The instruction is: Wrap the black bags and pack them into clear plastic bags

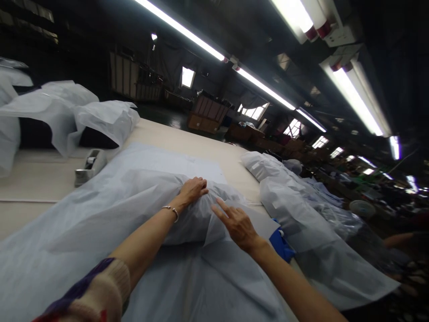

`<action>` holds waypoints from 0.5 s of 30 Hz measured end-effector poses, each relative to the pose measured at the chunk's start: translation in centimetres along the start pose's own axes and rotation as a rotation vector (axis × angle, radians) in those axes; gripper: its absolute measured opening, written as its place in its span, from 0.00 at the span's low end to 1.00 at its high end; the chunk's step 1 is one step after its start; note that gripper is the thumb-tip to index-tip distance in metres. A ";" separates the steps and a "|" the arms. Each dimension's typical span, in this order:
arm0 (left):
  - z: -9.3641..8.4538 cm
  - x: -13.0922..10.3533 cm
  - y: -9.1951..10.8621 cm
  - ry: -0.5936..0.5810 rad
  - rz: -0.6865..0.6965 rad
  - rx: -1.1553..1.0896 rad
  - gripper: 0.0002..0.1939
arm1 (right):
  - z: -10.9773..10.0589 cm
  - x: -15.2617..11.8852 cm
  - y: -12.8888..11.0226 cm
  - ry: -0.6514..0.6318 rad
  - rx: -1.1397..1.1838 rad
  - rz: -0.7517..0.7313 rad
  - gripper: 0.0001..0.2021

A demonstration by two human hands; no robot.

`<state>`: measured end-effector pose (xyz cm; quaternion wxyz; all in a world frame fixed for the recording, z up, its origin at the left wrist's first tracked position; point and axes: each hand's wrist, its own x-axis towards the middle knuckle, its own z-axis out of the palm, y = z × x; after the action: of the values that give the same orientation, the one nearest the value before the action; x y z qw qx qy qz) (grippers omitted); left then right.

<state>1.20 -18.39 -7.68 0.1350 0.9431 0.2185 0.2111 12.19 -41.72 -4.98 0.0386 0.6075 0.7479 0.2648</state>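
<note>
A large, thin, translucent white sheet, paper or plastic, lies bunched and folded over something bulky whose shape is hidden. My left hand, with a bracelet at the wrist, has its fingers curled closed on a gathered part of this sheet. Just to the right is my right hand, its index and middle fingers stretched out and apart over the sheet, holding nothing. A flat white sheet lies beyond both hands. Some blue material shows from under the sheet, right of my right forearm.
A tape dispenser stands on the pale table at left. Wrapped dark bundles sit behind it. More white-wrapped bundles line the right side. At the far right, a person's arm shows, blurred. Bins stand beyond the table.
</note>
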 end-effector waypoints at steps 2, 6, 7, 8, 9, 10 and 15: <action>0.0 -0.1 0.0 -0.004 -0.001 0.021 0.08 | 0.5 2.0 1.2 -0.094 -0.006 -0.054 0.13; 0.0 -0.1 -0.1 -0.018 0.005 0.039 0.08 | 0.8 1.0 3.1 -0.073 0.014 -0.111 0.10; 0.0 -0.1 -0.1 -0.020 0.009 0.041 0.08 | 0.8 0.1 3.4 -0.056 0.020 -0.120 0.10; -0.1 -0.1 -0.1 -0.022 0.013 0.043 0.08 | 0.7 -0.8 3.7 -0.040 0.027 -0.131 0.09; -0.1 -0.2 -0.1 -0.023 0.018 0.045 0.07 | 0.6 -1.6 3.9 -0.026 0.036 -0.142 0.09; -0.1 -0.2 -0.1 -0.023 0.021 0.047 0.07 | 0.5 -2.2 4.1 -0.014 0.045 -0.153 0.09; -0.3 -0.5 0.1 -0.023 0.033 0.064 0.07 | 0.4 -3.3 5.9 0.031 0.073 -0.169 0.11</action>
<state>0.70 -18.63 -7.51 0.1036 0.9528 0.2080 0.1952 18.44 -43.89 -3.59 0.0271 0.5389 0.8063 0.2424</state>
